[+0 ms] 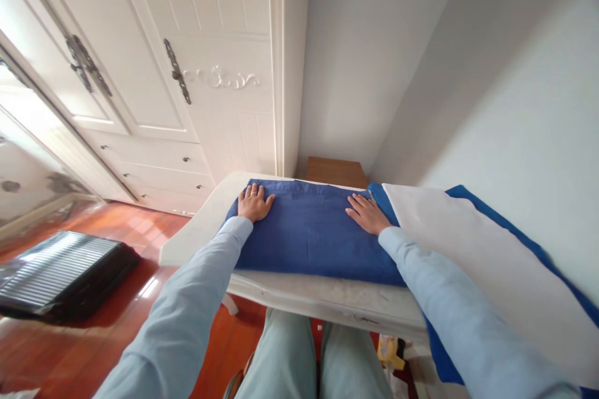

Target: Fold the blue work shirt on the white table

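Pressing flat on blue cloth [309, 230]: left hand [253, 202], right hand [368, 213], both open, gripping nothing, arms outstretched.

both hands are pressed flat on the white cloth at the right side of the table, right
Not quite: the head view shows the left hand and right hand flat on the folded dark blue cloth, not the white one.

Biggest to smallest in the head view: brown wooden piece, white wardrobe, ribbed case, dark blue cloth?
1. White wardrobe
2. Dark blue cloth
3. Ribbed case, at the left edge
4. Brown wooden piece, partly hidden
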A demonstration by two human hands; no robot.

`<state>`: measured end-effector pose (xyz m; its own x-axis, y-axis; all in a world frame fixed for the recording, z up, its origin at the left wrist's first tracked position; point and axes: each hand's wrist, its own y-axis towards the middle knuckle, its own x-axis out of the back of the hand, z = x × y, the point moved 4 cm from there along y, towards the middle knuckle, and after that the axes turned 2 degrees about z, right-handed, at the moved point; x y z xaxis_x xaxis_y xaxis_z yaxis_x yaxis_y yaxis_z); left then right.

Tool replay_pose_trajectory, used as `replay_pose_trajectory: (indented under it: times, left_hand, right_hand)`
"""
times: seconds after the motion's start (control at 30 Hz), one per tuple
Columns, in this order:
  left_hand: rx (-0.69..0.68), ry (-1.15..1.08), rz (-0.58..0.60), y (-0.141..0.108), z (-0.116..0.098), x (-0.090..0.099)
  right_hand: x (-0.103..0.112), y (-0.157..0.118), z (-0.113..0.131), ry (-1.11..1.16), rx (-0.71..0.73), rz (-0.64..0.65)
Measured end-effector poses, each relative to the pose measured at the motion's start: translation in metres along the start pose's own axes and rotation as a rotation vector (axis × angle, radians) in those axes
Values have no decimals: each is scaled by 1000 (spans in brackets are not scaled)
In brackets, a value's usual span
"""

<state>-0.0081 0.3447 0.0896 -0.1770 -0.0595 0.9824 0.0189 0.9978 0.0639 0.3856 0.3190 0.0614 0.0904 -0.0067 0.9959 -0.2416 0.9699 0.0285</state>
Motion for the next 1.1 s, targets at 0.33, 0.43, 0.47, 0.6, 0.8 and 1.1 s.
replay_pose_trajectory:
  times: [0.33,0.43,0.47,0.6,0.8,1.1]
  left_hand:
    - [-5,12,17,2,2,-1]
    - [-18,-7,53,0,0,0]
    - [-21,-30,58,0,1,1]
    - [3,-268,13,0,8,11]
    - [139,-413,-144,-17,23,35]
    - [-392,-284,-20,-116,-103,3]
  right_hand:
    - [0,1,0,25,-4,3]
    - [-3,2,-2,30,-3,-9]
    - [-3,2,-2,31,-1,-14]
    - [-5,3,-2,41,-3,-23]
    - [3,0,7,29,-5,-30]
    - [23,-9,24,17,-73,77]
